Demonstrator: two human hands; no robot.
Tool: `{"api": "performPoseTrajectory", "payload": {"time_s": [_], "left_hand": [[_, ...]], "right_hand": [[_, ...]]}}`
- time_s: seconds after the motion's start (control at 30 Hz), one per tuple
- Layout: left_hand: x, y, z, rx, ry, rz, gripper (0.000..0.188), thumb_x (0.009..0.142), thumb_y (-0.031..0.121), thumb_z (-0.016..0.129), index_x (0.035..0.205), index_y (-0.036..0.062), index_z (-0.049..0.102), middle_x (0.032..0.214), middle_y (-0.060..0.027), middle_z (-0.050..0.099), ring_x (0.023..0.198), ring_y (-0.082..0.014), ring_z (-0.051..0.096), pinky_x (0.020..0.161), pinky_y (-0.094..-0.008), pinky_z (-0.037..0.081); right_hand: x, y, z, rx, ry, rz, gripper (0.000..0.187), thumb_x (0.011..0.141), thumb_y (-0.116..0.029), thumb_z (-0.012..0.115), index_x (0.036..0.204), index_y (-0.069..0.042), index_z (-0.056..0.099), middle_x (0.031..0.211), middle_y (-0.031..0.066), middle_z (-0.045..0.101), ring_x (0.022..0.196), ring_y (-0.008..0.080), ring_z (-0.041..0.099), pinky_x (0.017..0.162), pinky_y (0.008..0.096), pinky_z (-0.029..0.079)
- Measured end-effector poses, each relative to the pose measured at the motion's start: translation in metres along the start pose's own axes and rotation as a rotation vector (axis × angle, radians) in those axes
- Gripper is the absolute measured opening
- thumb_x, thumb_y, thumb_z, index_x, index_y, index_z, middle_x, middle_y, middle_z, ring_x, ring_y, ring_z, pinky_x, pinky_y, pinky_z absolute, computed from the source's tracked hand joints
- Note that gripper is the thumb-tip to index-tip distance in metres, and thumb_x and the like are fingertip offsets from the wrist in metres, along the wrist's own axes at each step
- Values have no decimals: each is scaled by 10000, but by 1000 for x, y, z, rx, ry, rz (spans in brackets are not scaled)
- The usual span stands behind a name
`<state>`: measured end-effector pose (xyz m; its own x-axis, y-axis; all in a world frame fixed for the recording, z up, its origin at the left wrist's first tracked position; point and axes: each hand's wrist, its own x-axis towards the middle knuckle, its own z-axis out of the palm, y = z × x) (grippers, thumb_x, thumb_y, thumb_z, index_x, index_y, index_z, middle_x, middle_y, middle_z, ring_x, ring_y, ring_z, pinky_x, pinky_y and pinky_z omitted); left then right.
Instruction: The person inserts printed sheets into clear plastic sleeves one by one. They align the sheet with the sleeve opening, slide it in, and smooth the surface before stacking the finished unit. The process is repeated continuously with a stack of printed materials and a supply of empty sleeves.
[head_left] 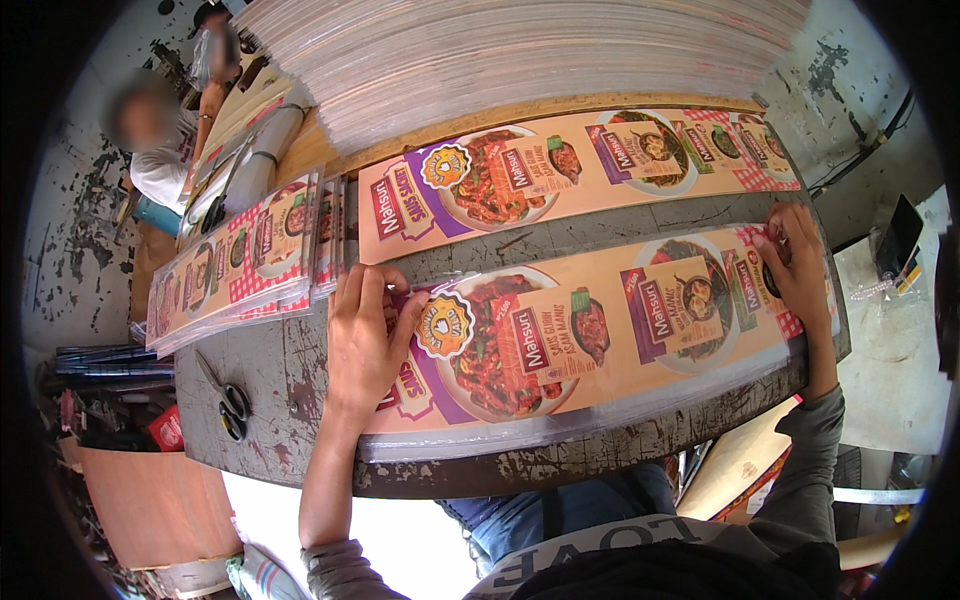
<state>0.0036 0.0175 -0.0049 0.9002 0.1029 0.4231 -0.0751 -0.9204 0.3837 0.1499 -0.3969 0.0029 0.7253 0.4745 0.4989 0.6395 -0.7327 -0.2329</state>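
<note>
A long printed food banner (610, 290) in clear plastic lies along the near side of the worn dark table, with pictures of dishes on an orange ground. My left hand (362, 335) grips its far left corner, fingers bent together and thumb resting on the print. At the opposite end my right hand (797, 265) has its fingers curled over the far right corner. Part of the fingertips is hidden on both hands. A similar banner (570, 185) lies flat just beyond, touched by neither hand.
Left of my left hand is a pile of banners (240, 262) in plastic. Black-handled scissors (233, 408) lie near the table's left edge (285, 440). A tall stack of flat sheets (530, 60) rises at the back. Another person (160, 170) is at the far left.
</note>
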Motion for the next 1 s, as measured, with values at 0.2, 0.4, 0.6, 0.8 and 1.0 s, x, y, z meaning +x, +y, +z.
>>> {"api": "performPoseTrajectory", "payload": {"time_s": [0.2,0.4,0.6,0.8,1.0], "left_hand": [[0,1,-1,-10,-8,-9,215,779,161,667,851,35,509,759,-67,506,666,-245,490,650,-369,382],[0,0,0,5,-12,-8,217,783,174,665,853,37,511,769,-63,516,675,-246,490,656,-369,377],[0,1,-1,2,-18,-5,217,783,165,663,861,35,509,767,-66,524,679,-250,495,659,-374,378],[-1,0,0,-2,-3,2,214,780,152,663,860,32,506,761,-71,525,676,-254,497,655,-376,379],[-1,0,0,5,-2,3,212,777,143,665,851,29,502,759,-73,525,673,-257,496,652,-376,377]], "right_hand": [[0,1,1,-2,6,0,172,786,-84,608,833,0,465,772,94,443,707,246,439,631,340,358],[0,0,1,4,4,3,169,789,-87,604,819,0,462,764,93,439,698,243,433,624,341,354],[-1,1,1,4,-3,22,174,775,-82,613,815,-2,463,761,91,437,694,241,432,621,335,350],[0,-1,1,10,0,19,170,774,-79,614,813,-2,466,749,88,433,692,234,431,619,332,349],[0,0,1,18,2,24,166,781,-80,613,811,-3,469,742,83,431,692,225,429,617,327,348]]}}
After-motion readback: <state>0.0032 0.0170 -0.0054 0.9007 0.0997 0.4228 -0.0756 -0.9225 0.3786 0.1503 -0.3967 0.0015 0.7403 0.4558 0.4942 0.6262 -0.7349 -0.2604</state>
